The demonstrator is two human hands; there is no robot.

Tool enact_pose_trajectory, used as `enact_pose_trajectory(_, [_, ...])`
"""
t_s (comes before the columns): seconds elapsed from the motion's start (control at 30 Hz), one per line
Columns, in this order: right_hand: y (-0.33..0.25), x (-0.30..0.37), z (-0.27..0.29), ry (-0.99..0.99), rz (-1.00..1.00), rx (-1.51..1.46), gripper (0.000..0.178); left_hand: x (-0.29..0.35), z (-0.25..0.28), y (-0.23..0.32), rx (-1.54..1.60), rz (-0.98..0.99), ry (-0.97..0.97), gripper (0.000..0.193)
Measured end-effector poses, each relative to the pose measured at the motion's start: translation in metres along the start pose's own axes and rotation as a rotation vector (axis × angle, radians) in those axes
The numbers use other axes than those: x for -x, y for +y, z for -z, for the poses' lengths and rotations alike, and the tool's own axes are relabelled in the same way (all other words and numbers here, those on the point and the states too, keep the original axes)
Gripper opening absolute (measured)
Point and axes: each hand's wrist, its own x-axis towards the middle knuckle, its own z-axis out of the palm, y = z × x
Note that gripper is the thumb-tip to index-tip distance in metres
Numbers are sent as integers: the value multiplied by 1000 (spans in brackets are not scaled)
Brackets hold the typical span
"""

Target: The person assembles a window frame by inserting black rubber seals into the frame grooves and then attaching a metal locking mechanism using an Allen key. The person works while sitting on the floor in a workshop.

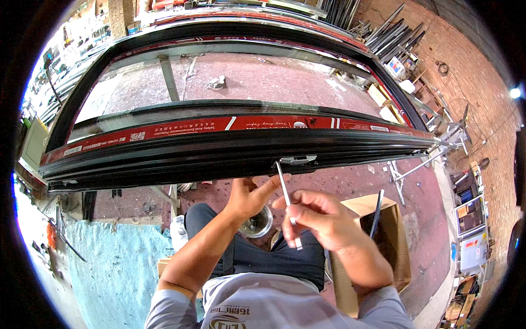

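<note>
A large black frame (208, 151), rectangular and faced with red printed film, lies across in front of me. A small silver fitting (298, 160) sits on its near edge. My right hand (318, 219) is closed on a slim silver rod (286, 194), whose upper tip meets the frame beside the fitting. Just under that edge is my left hand (249, 197), its thumb stretched toward the rod's upper end. Its other fingers are partly hidden at the frame's underside, so whether they grip anything is unclear.
Below my hands a round clear container (257, 223) stands between my legs. An open cardboard box (392, 236) is at my right, a long dark strip leaning in it. A light-blue sheet (112, 268) covers floor on the left. Metal supports (170, 79) show under the frame; profiles lean by the brick wall (471, 66).
</note>
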Motion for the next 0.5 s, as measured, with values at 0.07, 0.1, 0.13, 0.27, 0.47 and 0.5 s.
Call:
enact_pose_trajectory(0.07, [23, -10, -11, -39, 78, -143, 32, 2, -5, 10, 146, 45, -47, 39])
enact_pose_trajectory(0.1, [34, -18, -19, -10, 119, -166, 31, 8, -7, 21, 357, 143, -60, 42])
enact_pose_trajectory(0.13, [45, -31, -26, -9, 162, -204, 32, 14, -7, 34, 558, 243, -67, 46])
enact_pose_trajectory(0.27, [42, -74, -60, 9, 228, -320, 32, 13, 2, 48, 413, 190, -65, 42])
enact_pose_trajectory(0.47, [40, -69, -69, -21, 294, -221, 31, 8, 7, 38, 231, 170, -54, 36])
enact_pose_trajectory(0.5, [39, -66, -69, -62, 331, -185, 32, 4, 8, 35, 199, 174, -54, 35])
